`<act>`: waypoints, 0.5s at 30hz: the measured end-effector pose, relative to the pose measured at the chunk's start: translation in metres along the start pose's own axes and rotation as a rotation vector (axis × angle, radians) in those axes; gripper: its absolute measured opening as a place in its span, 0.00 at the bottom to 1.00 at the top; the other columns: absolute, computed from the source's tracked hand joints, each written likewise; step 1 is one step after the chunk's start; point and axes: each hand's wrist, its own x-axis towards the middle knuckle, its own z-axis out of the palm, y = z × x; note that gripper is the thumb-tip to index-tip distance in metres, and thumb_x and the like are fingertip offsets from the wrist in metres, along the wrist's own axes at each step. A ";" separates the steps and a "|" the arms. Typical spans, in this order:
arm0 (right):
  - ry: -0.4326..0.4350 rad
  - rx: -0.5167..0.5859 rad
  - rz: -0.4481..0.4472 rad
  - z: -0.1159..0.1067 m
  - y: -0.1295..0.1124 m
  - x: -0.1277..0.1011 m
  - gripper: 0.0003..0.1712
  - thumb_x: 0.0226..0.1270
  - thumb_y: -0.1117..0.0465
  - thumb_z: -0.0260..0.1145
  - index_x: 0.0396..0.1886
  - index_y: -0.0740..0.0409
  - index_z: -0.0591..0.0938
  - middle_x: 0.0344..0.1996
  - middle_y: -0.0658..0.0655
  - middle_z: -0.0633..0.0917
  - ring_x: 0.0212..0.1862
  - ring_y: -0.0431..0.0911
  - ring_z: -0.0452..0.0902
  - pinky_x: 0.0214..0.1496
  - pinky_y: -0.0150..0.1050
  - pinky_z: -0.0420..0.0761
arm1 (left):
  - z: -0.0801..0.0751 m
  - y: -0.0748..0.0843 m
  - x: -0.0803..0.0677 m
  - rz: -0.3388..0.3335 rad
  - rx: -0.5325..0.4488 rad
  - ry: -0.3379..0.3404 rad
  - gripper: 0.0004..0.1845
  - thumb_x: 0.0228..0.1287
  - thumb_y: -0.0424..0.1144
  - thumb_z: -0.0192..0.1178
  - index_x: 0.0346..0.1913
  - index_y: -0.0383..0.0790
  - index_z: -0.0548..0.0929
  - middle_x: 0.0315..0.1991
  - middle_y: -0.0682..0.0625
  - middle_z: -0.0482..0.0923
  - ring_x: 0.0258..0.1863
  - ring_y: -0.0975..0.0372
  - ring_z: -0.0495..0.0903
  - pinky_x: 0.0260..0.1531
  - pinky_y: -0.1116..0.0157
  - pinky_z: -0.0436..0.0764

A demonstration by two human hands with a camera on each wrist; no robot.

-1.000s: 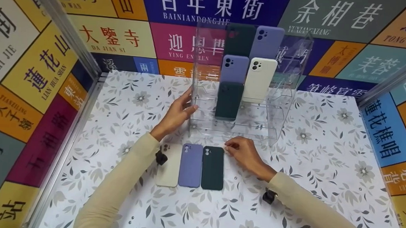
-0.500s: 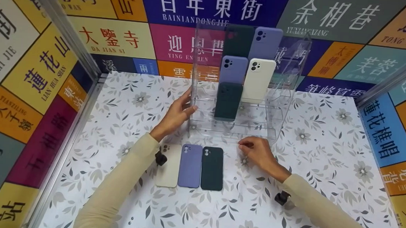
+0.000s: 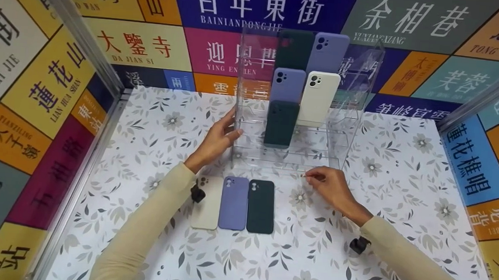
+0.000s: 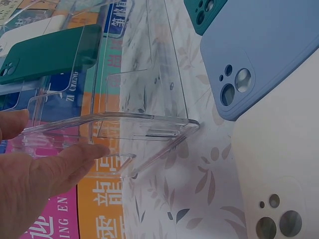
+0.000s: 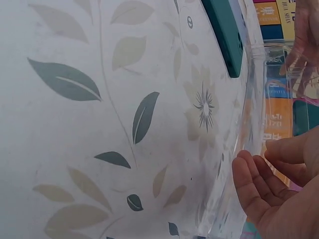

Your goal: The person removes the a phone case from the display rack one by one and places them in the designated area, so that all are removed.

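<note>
A clear acrylic display stand [image 3: 248, 153] holds several phone cases: dark green [image 3: 294, 52] and purple [image 3: 330, 52] at the top, purple [image 3: 287, 84] and white [image 3: 320, 99] in the middle, dark green [image 3: 281, 127] lowest. My left hand [image 3: 217, 142] holds the stand's left side panel, thumb towards the front edge. Loosely curled at the stand's front bottom lip, my right hand [image 3: 331, 186] shows nothing between thumb and fingers. Three cases lie in a row before the stand: off-white [image 3: 207, 206], purple [image 3: 234, 204] and dark green [image 3: 261, 208].
White floral paper [image 3: 367, 268] covers the table. Coloured sign-printed panels [image 3: 143, 42] enclose the back and both sides, with metal frame strips [image 3: 88, 147] at the corners. Sleeves [image 3: 140, 220] and dark wrist devices [image 3: 359, 245] show on both arms.
My right hand has moved to the right along the stand's front edge, away from the flat dark green case. The left hand and all the phone cases stay where they were.
</note>
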 end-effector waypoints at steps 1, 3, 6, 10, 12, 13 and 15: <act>0.000 -0.008 -0.003 -0.002 -0.001 -0.001 0.07 0.73 0.72 0.74 0.46 0.67 0.94 0.41 0.60 0.94 0.42 0.52 0.90 0.44 0.30 0.83 | 0.000 0.000 0.000 -0.003 0.003 0.000 0.42 0.83 0.29 0.57 0.91 0.48 0.52 0.85 0.36 0.62 0.77 0.43 0.74 0.72 0.47 0.78; 0.004 -0.021 -0.012 -0.005 -0.003 -0.002 0.07 0.73 0.72 0.74 0.47 0.67 0.94 0.41 0.60 0.94 0.42 0.52 0.90 0.44 0.30 0.84 | 0.000 0.000 0.000 -0.005 0.012 -0.002 0.42 0.84 0.29 0.58 0.91 0.49 0.52 0.85 0.35 0.62 0.78 0.43 0.73 0.72 0.47 0.78; 0.007 -0.027 -0.018 -0.012 -0.008 -0.002 0.08 0.74 0.71 0.74 0.48 0.67 0.93 0.41 0.60 0.94 0.41 0.53 0.91 0.42 0.31 0.84 | -0.001 0.001 0.000 -0.002 0.020 -0.006 0.42 0.84 0.30 0.58 0.91 0.50 0.52 0.85 0.35 0.61 0.78 0.43 0.73 0.73 0.46 0.77; 0.017 -0.029 -0.027 -0.022 -0.015 -0.001 0.08 0.75 0.71 0.73 0.49 0.67 0.93 0.42 0.61 0.93 0.41 0.52 0.91 0.43 0.30 0.84 | -0.001 0.000 -0.001 0.007 0.022 -0.005 0.42 0.84 0.30 0.58 0.91 0.50 0.52 0.85 0.36 0.62 0.77 0.43 0.74 0.72 0.46 0.78; 0.028 -0.043 -0.037 -0.027 -0.019 0.000 0.07 0.75 0.70 0.74 0.48 0.67 0.93 0.42 0.61 0.93 0.42 0.52 0.90 0.46 0.29 0.84 | -0.001 -0.001 0.000 0.015 0.000 -0.010 0.42 0.84 0.28 0.57 0.91 0.49 0.51 0.85 0.36 0.62 0.77 0.43 0.74 0.72 0.44 0.77; 0.034 -0.050 -0.043 -0.030 -0.020 0.001 0.07 0.75 0.70 0.74 0.48 0.66 0.93 0.43 0.60 0.93 0.42 0.51 0.90 0.46 0.29 0.83 | -0.001 -0.002 0.000 0.019 -0.011 -0.011 0.42 0.84 0.28 0.57 0.91 0.48 0.51 0.85 0.36 0.63 0.76 0.43 0.74 0.72 0.42 0.77; 0.051 -0.064 -0.062 -0.035 -0.023 0.002 0.07 0.75 0.70 0.74 0.48 0.65 0.94 0.43 0.60 0.93 0.43 0.51 0.89 0.48 0.28 0.83 | 0.000 -0.002 0.001 0.028 -0.038 -0.015 0.42 0.84 0.26 0.56 0.91 0.46 0.50 0.84 0.35 0.63 0.76 0.42 0.74 0.72 0.40 0.76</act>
